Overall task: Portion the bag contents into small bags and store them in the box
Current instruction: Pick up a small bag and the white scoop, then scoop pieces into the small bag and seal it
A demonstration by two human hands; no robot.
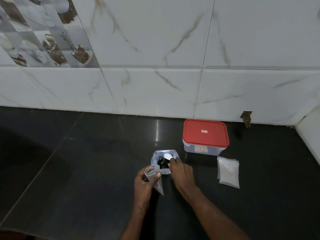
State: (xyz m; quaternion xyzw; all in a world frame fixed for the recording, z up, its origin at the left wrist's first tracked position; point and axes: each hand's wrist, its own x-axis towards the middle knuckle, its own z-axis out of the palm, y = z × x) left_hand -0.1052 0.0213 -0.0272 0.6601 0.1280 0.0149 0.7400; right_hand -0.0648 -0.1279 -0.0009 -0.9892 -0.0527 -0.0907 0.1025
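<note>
An open clear bag (156, 157) with dark contents stands on the black counter. My right hand (180, 172) grips a white spoon (167, 156) whose bowl sits inside the bag's mouth. My left hand (144, 183) holds a small empty clear zip bag (154, 177) open, just left of the big bag. A clear box with a red lid (205, 134) stands shut behind and to the right. A stack of small empty bags (228, 172) lies flat in front of the box.
The black counter (86, 170) ends at a white marble-tiled wall (155, 84). A wall corner juts in at the far right (308, 135). A chipped hole (246, 117) marks the wall base near the box.
</note>
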